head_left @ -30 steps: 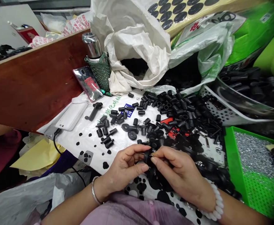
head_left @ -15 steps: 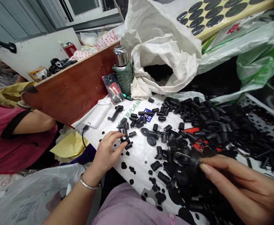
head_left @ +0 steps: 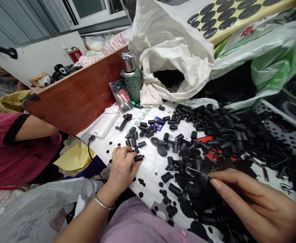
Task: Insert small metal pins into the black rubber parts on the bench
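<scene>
My left hand (head_left: 122,167) rests on the white printed sheet (head_left: 150,168) at its left side, fingers curled in a pinch on a small black plastic tube (head_left: 138,157). More short black tubes (head_left: 140,130) lie just beyond it. My right hand (head_left: 254,199) is low at the right, thumb and fingers pinched on a black round part with a small metal pin (head_left: 204,176), over a pile of black plastic parts (head_left: 213,135).
A wooden board (head_left: 77,91) walls off the left, with a steel flask (head_left: 130,72) and a phone (head_left: 121,95) leaning by it. A white power bank (head_left: 105,124) lies nearby. White sacks (head_left: 173,50) stand behind. Another person in a red shirt (head_left: 13,145) sits at left.
One second ago both hands met on one black part near my body. My left hand then reached left to the loose tubes and now pinches one. The camera swung left.
</scene>
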`<action>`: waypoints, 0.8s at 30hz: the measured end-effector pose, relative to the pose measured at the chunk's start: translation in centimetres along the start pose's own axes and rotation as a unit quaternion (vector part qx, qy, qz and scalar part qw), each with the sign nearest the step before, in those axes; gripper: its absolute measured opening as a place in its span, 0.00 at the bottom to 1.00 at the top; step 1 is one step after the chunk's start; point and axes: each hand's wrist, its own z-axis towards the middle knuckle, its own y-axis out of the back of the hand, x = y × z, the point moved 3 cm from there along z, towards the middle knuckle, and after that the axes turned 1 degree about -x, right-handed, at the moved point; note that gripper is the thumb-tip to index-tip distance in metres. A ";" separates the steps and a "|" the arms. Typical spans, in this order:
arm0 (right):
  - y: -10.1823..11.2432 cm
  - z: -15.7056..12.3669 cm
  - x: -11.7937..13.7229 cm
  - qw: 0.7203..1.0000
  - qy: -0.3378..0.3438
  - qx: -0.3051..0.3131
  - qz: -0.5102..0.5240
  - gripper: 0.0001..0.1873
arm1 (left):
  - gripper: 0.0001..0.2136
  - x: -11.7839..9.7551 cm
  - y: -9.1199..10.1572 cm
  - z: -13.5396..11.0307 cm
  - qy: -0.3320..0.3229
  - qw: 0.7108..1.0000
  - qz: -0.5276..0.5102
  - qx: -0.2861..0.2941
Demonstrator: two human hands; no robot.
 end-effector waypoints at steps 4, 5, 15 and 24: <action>-0.3 0.0 0.4 0.998 0.012 0.057 0.022 0.05 | 0.08 -1.3 0.4 0.1 -0.002 0.982 -0.186 0.028; -0.3 0.1 0.7 0.998 0.019 0.062 0.028 0.05 | 0.08 -1.9 0.3 0.1 -0.003 0.966 -0.253 0.051; -0.5 0.1 3.1 0.993 0.030 0.108 0.033 0.04 | 0.20 -6.2 -1.2 0.3 -0.122 0.930 -0.343 0.046; -0.4 0.0 3.4 0.992 0.082 0.096 -0.005 0.06 | 0.18 -6.0 -1.9 -0.1 -0.122 0.948 -0.294 0.028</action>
